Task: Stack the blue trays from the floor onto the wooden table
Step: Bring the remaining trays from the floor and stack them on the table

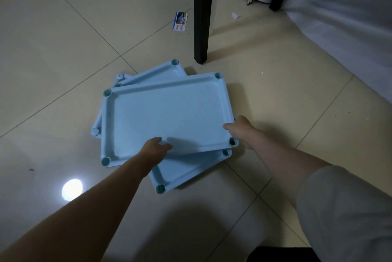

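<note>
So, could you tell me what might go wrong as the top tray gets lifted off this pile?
1. The top pale blue plastic tray is held only along its near edge and right side by the left hand and right hand, so it may tip.
2. It lies askew on the lower blue trays, so its corner sockets might drag one along.
3. The black table leg stands just beyond; the tray could knock it.

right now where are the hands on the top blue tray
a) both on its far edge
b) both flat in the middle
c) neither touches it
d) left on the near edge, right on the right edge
d: the left hand grips the near edge of the top blue tray, and the right hand holds its right edge.
</note>
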A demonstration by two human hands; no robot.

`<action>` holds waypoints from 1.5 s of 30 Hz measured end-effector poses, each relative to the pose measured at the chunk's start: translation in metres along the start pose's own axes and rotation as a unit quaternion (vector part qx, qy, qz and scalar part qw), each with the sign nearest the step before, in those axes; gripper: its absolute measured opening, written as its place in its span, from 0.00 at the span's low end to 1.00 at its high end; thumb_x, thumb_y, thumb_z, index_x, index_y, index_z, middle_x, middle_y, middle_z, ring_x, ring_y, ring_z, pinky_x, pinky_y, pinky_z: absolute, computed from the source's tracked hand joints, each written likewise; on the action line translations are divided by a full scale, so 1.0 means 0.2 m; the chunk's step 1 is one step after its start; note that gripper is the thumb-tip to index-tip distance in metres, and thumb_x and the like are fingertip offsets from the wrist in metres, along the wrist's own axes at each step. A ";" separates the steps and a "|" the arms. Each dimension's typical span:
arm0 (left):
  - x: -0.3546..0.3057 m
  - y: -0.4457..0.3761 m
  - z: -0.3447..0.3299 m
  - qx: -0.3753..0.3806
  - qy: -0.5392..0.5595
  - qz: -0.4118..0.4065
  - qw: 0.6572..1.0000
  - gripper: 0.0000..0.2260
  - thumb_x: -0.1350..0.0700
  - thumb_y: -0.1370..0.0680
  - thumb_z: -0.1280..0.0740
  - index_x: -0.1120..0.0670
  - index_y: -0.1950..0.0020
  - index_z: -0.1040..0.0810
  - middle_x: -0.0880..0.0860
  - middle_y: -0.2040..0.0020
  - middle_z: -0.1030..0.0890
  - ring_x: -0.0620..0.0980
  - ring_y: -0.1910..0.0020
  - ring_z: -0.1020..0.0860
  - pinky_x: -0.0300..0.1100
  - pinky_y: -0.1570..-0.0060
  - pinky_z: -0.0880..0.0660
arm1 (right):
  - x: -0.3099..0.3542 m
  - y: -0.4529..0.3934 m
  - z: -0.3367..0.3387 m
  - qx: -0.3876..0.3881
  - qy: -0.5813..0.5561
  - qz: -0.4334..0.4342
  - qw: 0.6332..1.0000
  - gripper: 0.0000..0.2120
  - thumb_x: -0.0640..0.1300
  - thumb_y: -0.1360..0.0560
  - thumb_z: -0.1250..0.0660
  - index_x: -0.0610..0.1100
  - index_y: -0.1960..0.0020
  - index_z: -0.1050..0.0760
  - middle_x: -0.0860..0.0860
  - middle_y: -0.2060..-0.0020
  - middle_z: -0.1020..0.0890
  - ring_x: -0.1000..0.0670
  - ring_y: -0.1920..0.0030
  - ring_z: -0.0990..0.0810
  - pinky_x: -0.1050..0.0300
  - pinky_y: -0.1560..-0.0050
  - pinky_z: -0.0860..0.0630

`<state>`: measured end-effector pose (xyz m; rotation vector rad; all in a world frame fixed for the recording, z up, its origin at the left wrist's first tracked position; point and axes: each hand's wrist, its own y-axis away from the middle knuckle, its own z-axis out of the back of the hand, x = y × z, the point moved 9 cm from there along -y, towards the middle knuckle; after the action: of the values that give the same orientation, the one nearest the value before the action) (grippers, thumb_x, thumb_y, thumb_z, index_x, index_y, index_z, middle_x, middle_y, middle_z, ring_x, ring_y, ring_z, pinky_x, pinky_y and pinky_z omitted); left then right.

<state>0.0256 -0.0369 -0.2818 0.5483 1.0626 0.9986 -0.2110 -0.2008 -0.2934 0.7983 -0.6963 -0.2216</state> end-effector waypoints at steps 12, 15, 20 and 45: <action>0.04 0.01 0.07 -0.075 0.050 0.030 0.995 0.24 0.54 0.23 0.32 0.61 0.28 0.31 0.61 0.32 0.28 0.60 0.35 0.28 0.51 0.33 0.31 | 0.12 0.10 0.02 -0.064 -0.123 0.054 0.989 0.16 0.46 0.22 0.36 0.38 0.39 0.25 0.45 0.47 0.19 0.44 0.51 0.20 0.52 0.51 0.22; 0.08 0.04 0.17 -0.157 0.045 0.077 0.983 0.31 0.48 0.24 0.33 0.56 0.25 0.38 0.61 0.29 0.34 0.62 0.32 0.33 0.56 0.33 0.32 | 0.16 0.14 0.04 -0.098 -0.111 0.073 0.986 0.16 0.51 0.22 0.39 0.41 0.42 0.24 0.45 0.50 0.18 0.44 0.53 0.20 0.50 0.53 0.21; 0.12 0.14 0.31 -0.265 0.161 0.159 0.937 0.40 0.46 0.30 0.30 0.53 0.24 0.45 0.56 0.26 0.41 0.58 0.28 0.39 0.56 0.32 0.35 | 0.17 0.21 0.10 -0.117 -0.112 0.066 0.985 0.18 0.55 0.22 0.39 0.43 0.42 0.24 0.47 0.52 0.18 0.46 0.56 0.20 0.53 0.56 0.21; -0.63 0.98 0.49 -0.054 0.553 0.138 0.820 0.15 0.61 0.23 0.33 0.57 0.35 0.25 0.55 0.51 0.19 0.52 0.60 0.21 0.45 0.68 0.21 | 0.58 1.12 0.73 -0.063 -0.235 -0.050 0.969 0.12 0.48 0.22 0.35 0.39 0.48 0.25 0.45 0.59 0.22 0.44 0.66 0.23 0.52 0.76 0.25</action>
<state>0.0184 -0.0460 -0.0287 -0.0518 1.9627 1.6980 -0.2342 -0.1819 -0.0028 0.6634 -1.0778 -0.5534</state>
